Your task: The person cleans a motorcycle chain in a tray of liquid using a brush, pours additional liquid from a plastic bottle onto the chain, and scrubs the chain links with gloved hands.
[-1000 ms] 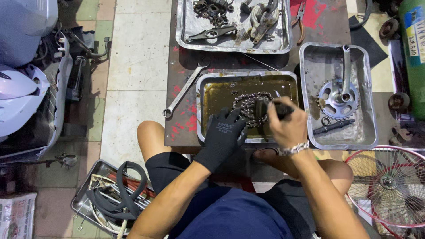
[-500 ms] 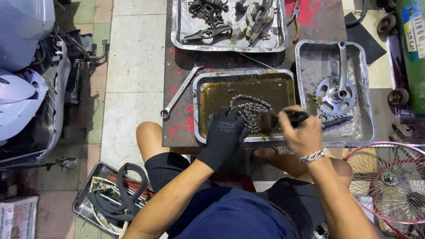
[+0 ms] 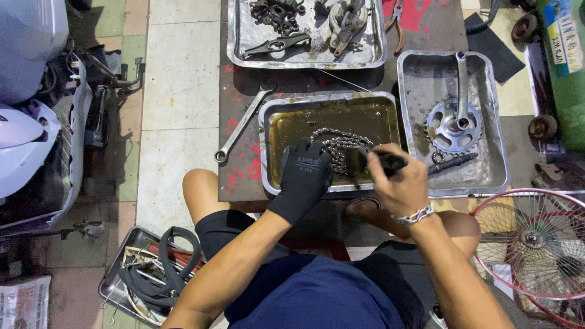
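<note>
A bicycle chain (image 3: 341,146) lies bunched in a steel tray (image 3: 268,143) of yellowish-brown liquid on a low dark board. My left hand (image 3: 304,176), in a black glove, grips the chain's near end at the tray's front rim. My right hand (image 3: 399,183), bare with a chain bracelet, holds a dark brush (image 3: 375,161) against the chain. Both hands sit over the tray's front edge, between my bare knees.
A tray at right (image 3: 496,152) holds a crank with chainring (image 3: 454,122). A far tray (image 3: 304,58) holds several metal parts. A long wrench (image 3: 241,128) lies left of the liquid tray. A spoked wheel (image 3: 536,250) is bottom right; a tray with inner tubes (image 3: 152,274) bottom left.
My right hand with the brush has shifted a little along the chain. The left hand keeps its grip on the chain in the same place.
</note>
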